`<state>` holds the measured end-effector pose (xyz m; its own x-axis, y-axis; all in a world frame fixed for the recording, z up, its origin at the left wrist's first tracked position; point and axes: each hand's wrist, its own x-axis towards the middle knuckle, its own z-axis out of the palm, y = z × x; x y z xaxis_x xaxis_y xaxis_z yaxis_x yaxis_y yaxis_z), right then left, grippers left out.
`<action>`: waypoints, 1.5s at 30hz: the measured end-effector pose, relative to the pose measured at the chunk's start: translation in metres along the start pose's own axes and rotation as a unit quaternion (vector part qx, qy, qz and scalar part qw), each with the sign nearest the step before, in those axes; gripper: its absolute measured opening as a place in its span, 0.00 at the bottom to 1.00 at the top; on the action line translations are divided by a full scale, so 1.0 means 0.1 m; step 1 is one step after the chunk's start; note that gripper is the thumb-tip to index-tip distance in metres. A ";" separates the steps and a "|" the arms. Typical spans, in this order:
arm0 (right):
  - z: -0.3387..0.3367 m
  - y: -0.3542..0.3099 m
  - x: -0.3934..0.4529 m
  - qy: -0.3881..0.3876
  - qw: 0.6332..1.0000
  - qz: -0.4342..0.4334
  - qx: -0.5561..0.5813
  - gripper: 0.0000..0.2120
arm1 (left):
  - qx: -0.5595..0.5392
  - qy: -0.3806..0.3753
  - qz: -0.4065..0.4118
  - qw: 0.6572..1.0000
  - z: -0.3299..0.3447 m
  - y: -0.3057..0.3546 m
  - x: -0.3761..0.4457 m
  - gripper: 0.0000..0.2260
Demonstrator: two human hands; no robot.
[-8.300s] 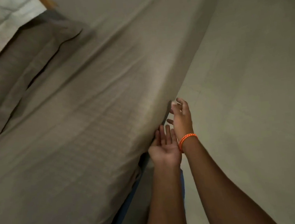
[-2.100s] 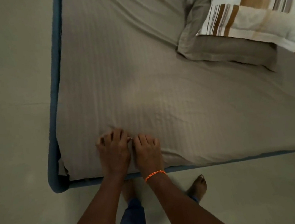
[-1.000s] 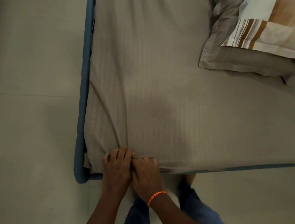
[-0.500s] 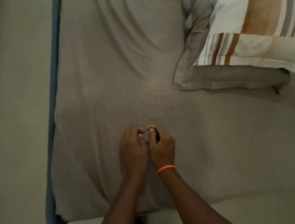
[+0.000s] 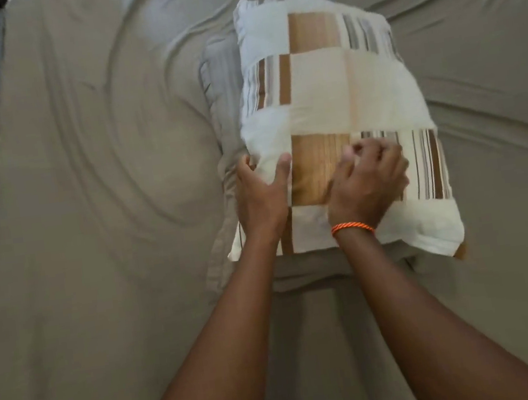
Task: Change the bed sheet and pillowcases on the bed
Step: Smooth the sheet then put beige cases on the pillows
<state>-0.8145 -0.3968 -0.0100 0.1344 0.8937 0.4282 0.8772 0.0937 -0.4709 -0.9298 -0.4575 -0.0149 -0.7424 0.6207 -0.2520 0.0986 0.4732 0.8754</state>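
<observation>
Hands moved from sheet (image 5: 95,194) to patterned pillow (image 5: 336,97); left hand (image 5: 264,199) gripping edge; right hand (image 5: 368,183) pinching fabric.

soft, dim indoor light lies evenly over the bed sheet (image 5: 92,221), with the patchwork pillow (image 5: 337,107) the brightest thing, its white patches nearly washed out. shallow shadows sit in the sheet's curved creases and under the pillow's near edge. motion blur smears the right hand (image 5: 367,184) and the left edge; wide-angle bending bows the bed's left side. no glare shows.
</observation>
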 end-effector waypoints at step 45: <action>0.86 -0.74 -0.87 -0.221 0.958 -0.170 0.061 0.06 | 0.070 -0.001 0.051 0.996 -1.24 -0.85 0.37 0.15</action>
<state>-0.9303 -0.4433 -0.0788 -0.3813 0.8985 0.2176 0.7712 0.4390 -0.4611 -1.0478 -0.5515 -0.0474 -0.7224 0.6714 -0.1655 0.2649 0.4898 0.8306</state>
